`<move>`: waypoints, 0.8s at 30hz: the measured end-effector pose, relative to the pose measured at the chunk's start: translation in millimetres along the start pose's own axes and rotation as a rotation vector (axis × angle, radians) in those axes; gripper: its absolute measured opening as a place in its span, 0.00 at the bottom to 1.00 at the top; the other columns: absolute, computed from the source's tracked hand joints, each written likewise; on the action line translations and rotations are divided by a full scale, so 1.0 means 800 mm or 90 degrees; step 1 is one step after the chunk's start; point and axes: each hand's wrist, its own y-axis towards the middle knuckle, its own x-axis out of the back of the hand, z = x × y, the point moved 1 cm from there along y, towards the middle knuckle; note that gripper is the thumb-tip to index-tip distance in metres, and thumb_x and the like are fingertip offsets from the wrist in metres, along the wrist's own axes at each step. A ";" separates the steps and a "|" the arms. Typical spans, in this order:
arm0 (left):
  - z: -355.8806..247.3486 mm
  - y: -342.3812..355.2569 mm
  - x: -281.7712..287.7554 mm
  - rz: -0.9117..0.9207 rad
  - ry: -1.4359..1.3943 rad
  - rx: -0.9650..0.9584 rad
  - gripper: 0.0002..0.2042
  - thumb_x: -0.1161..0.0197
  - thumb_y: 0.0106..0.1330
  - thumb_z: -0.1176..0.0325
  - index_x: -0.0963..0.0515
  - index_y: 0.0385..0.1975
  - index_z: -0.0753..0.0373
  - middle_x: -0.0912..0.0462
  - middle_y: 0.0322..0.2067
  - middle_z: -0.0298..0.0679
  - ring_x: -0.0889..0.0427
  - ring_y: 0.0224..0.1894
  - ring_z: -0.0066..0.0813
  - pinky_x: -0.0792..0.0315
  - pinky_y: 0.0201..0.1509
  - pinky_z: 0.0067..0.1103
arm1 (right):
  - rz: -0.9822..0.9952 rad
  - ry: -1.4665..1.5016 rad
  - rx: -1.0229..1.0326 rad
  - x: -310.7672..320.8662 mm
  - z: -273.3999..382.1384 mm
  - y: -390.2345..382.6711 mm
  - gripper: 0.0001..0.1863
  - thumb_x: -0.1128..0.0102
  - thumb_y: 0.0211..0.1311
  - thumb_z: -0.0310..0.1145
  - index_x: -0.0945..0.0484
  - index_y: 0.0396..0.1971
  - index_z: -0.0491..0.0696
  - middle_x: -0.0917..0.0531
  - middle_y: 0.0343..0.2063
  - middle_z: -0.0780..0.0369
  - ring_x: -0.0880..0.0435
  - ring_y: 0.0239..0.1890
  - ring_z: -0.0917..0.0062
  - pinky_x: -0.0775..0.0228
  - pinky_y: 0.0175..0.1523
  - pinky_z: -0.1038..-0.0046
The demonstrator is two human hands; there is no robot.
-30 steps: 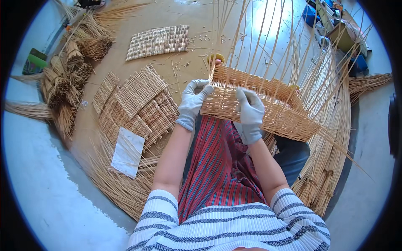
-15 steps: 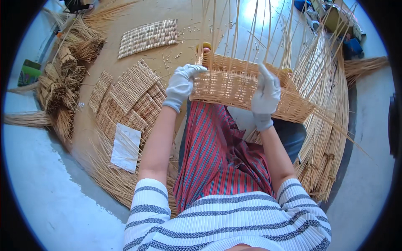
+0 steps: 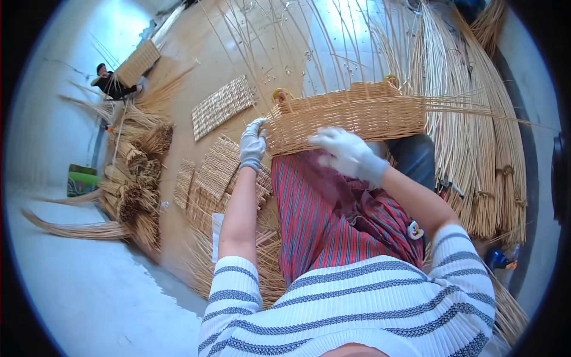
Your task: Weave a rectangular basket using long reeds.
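Note:
A half-woven wicker basket point(image 3: 348, 119) rests across my lap, its long wall facing me. Long loose stakes rise from its far side, and a bundle of strands sticks out at its right end. My gloved left hand point(image 3: 253, 143) grips the basket's left end, fingers closed at the edge. My gloved right hand point(image 3: 348, 153), slightly blurred, is before the lower part of the near wall with fingers stretched toward the left. Nothing shows in it; whether it touches the weave I cannot tell. A red striped cloth point(image 3: 321, 214) covers my lap beneath.
Woven mats point(image 3: 223, 107) lie on the floor to the left, several stacked nearer me. Tied straw bundles point(image 3: 140, 178) line the left wall. Long pale strands point(image 3: 458, 119) spread along the right. Another person point(image 3: 113, 83) sits far left beside a woven panel point(image 3: 138, 62).
My right hand has left the basket's right part and swung left and down before the near wall. The basket has turned, its right end now higher. The whole view has shifted.

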 end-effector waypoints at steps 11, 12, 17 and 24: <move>-0.078 0.026 0.050 0.082 0.163 0.001 0.34 0.22 0.51 0.63 0.25 0.60 0.56 0.21 0.57 0.48 0.23 0.60 0.48 0.30 0.66 0.34 | -0.180 -0.123 -0.225 0.046 0.056 -0.325 0.35 0.26 0.52 0.39 0.27 0.62 0.48 0.22 0.55 0.52 0.25 0.60 0.55 0.36 0.66 0.58; -0.078 0.027 0.051 0.068 0.158 0.004 0.34 0.22 0.51 0.63 0.25 0.60 0.56 0.21 0.57 0.48 0.23 0.60 0.48 0.30 0.66 0.34 | -0.214 -0.147 -0.162 0.038 0.067 -0.336 0.36 0.25 0.49 0.42 0.25 0.60 0.48 0.21 0.53 0.52 0.25 0.58 0.55 0.35 0.65 0.57; -0.048 0.027 0.037 0.064 0.110 0.051 0.33 0.21 0.51 0.65 0.25 0.60 0.56 0.22 0.58 0.48 0.25 0.62 0.49 0.31 0.66 0.34 | -0.235 -0.062 -0.351 0.006 0.079 -0.368 0.23 0.27 0.51 0.26 0.17 0.50 0.50 0.20 0.52 0.54 0.22 0.56 0.61 0.31 0.63 0.63; -0.002 0.019 0.033 0.025 0.043 0.014 0.32 0.23 0.53 0.66 0.26 0.61 0.59 0.25 0.59 0.50 0.26 0.63 0.49 0.32 0.67 0.34 | -0.001 -0.174 -0.442 0.041 0.112 -0.361 0.34 0.23 0.49 0.37 0.23 0.59 0.53 0.22 0.52 0.54 0.23 0.55 0.59 0.30 0.61 0.61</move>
